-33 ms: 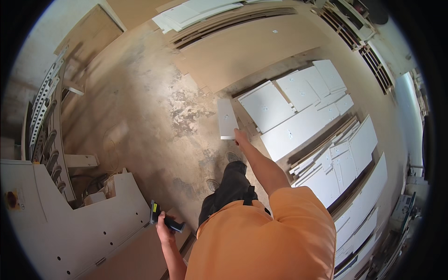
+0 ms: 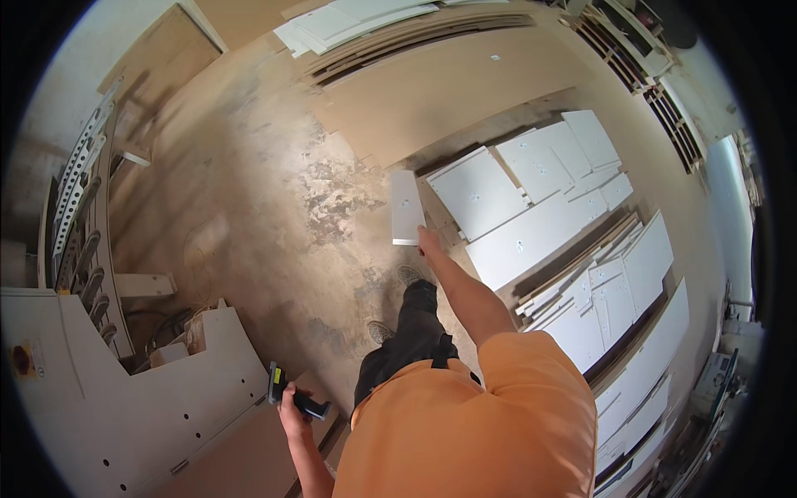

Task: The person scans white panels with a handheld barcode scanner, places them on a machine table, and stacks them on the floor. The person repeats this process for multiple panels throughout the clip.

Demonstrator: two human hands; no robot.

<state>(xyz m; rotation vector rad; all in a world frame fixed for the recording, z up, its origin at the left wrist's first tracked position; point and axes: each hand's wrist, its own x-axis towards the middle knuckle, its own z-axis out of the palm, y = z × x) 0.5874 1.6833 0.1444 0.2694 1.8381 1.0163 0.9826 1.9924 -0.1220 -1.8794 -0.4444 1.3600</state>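
My right hand point(image 2: 429, 242), its arm stretched forward, is closed on the near right corner of a narrow white panel point(image 2: 405, 209). The panel carries a small label and is held above the floor, beside the stacked boards. Low on the left, my left hand point(image 2: 292, 408) wraps round the grip of a black handheld scanner point(image 2: 309, 405) with a yellow label on its head. The scanner is close to the edge of a white machine cabinet point(image 2: 158, 415). Part of each hand's grip is hidden from this view.
On the right, white panels point(image 2: 475, 192) lie in several stacks, many with labels. Large brown boards point(image 2: 448, 100) lie ahead under more panels. A metal rack with perforated rails point(image 2: 73, 195) stands at the left. The concrete floor point(image 2: 249, 183) is worn and patchy.
The view has shifted very slightly. Both hands keep their hold on the panel and the scanner.
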